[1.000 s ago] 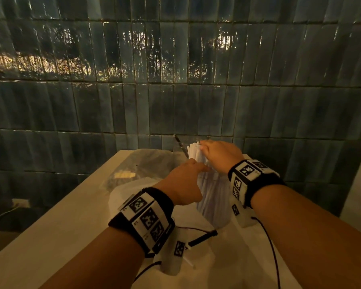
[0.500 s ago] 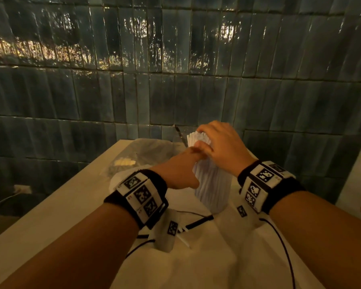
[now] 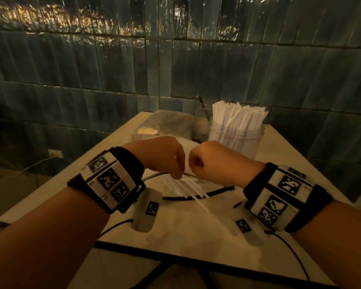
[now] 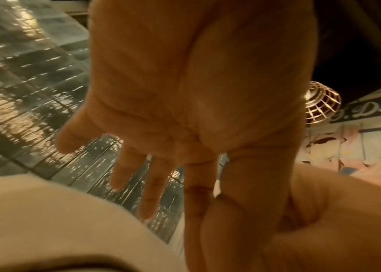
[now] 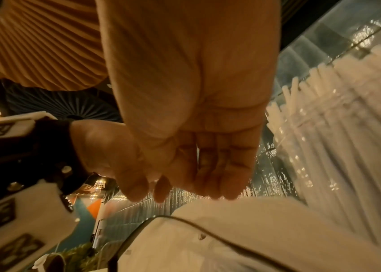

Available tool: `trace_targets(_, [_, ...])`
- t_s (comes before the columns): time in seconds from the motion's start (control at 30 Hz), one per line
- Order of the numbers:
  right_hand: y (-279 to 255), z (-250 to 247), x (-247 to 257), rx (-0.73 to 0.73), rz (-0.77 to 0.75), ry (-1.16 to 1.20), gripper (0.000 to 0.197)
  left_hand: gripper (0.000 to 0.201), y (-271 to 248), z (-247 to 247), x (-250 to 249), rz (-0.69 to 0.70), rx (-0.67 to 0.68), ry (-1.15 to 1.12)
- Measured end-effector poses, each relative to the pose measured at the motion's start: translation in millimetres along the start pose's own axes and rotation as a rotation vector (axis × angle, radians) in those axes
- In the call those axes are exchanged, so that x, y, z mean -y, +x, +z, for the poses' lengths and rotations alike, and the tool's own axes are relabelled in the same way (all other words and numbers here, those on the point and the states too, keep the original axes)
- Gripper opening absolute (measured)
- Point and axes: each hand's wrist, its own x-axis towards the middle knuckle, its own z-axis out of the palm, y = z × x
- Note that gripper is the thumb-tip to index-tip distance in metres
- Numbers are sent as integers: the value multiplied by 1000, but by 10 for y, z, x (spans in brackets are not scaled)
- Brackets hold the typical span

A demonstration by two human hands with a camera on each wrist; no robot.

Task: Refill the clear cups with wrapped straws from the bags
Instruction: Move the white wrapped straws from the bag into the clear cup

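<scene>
The clear cup (image 3: pixel 237 140) stands upright at about one o'clock on the pale table (image 3: pixel 50 197), close to the tiled wall (image 3: pixel 113 69). It is packed with white wrapped straws (image 3: pixel 238 115) that fan out above its rim. In the right wrist view the same straws (image 5: pixel 338 114) show at three o'clock, pressed behind the cup's clear side.

Both hands hang over the middle of the table, knuckles almost touching. The left hand (image 3: pixel 165 157) sits at eleven o'clock from a loose bunch of straws (image 3: pixel 188 186) on a bag (image 3: pixel 175 222), which lies spread flat across the near half of the table. In the left wrist view the left hand (image 4: pixel 196 92) has its outer fingers (image 4: pixel 126 171) stretched out and apart, while its thumb and forefinger run down against the other hand; whether they pinch anything cannot be told. The right hand (image 3: pixel 213 161) looks bunched like a fist from above. The right wrist view shows the right hand (image 5: pixel 196 110) with fingers curled in toward the palm and nothing visible inside them. Whether either hand touches the loose straws is hidden.

A second, darker bag (image 3: pixel 171 124) lies at twelve o'clock, just left of the cup, touching the wall end of the table. A thin dark stick (image 3: pixel 202 106) leans up behind the cup. Black cables (image 3: pixel 196 197) trail from the wrist bands across the white bag.
</scene>
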Motion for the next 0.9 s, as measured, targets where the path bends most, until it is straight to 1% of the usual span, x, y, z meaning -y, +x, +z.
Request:
trace_targets(0.07, [31,93,54,132,15,16,19,13,-57,80,80,-49,53,10])
trace_targets(0.1, [46,128,74,178,20,23,20,18,-72,121,119,-77,82,29])
trace_targets(0.13, [63,159,90,215,26,25,21,27,-83,168,152,-97,115,70])
trace_targets(0.2, [97,217,112,261,46,0,29,57,-87,255,193,-110,165,181])
trace_targets(0.23, [123,250,115,271,64,-16,35,68,-95,284,198,-96,154,192])
trace_targets(0.27, [146,284,116,273,76,-24,39,71,-100,299,199,-73,119,161])
trace_targets(0.33, [202,367,120,259,71,-9,47,67,-120,304,206,-29,26,75])
trace_targets(0.37, [232,408,118,248,69,3,54,65,-135,288,207,-10,-16,43])
trace_targets(0.43, [311,485,105,250,105,2,75,64,-152,233,206,21,-68,-6])
trace_targets(0.5, [387,544,91,292,178,-48,97,62,-158,180,192,25,-101,-27])
trace_targets(0.57, [447,590,70,340,227,-111,108,61,-161,149,181,13,-130,-46])
trace_targets(0.63, [479,617,55,388,248,-183,113,62,-171,134,170,16,-142,-60])
trace_targets(0.73, [497,641,47,457,296,-247,113,61,-189,134,173,32,-166,-74])
trace_targets(0.9, [538,645,89,464,347,-304,109,60,-191,165,198,56,-177,-105])
